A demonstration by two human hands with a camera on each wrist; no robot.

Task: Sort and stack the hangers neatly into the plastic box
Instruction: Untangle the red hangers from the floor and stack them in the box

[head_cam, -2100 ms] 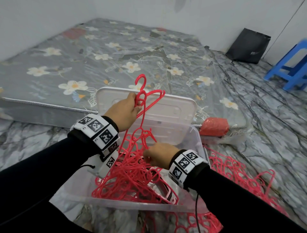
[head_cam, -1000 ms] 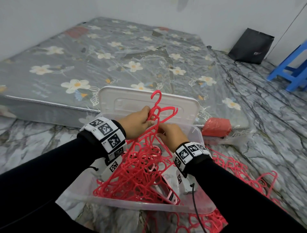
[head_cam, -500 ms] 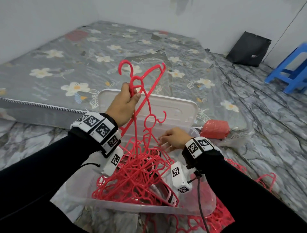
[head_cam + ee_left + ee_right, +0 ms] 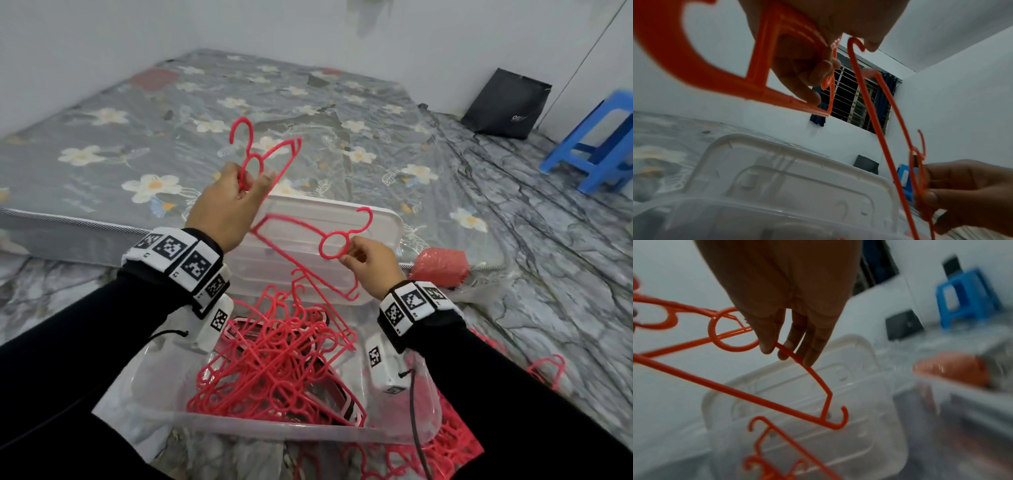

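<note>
A clear plastic box (image 4: 274, 433) stands on the floor in front of me with a tangled heap of red hangers (image 4: 281, 363) inside. My left hand (image 4: 250, 185) is raised above the box and grips one red hanger (image 4: 260, 157) just below its hook, which points up. Lower and to the right, my right hand (image 4: 349, 255) pinches a second red hanger (image 4: 308, 236) at its ring. This hanger lies slanted in front of the white lid (image 4: 383, 219). The right wrist view shows my fingers (image 4: 768, 340) on that hanger's thin arm (image 4: 812, 374). In the left wrist view the first hanger (image 4: 756, 65) crosses my fingers (image 4: 803, 78).
The lid leans against a grey flowered mattress (image 4: 171, 120). More red hangers (image 4: 455, 448) lie on the marble floor right of the box. A red bag (image 4: 442, 263) sits by the mattress corner. A blue stool (image 4: 596, 150) and a black bag (image 4: 503, 102) stand far right.
My right hand has lifted a second hanger out of the heap by its ring. The left hand stays raised with its hanger, slightly further right.
</note>
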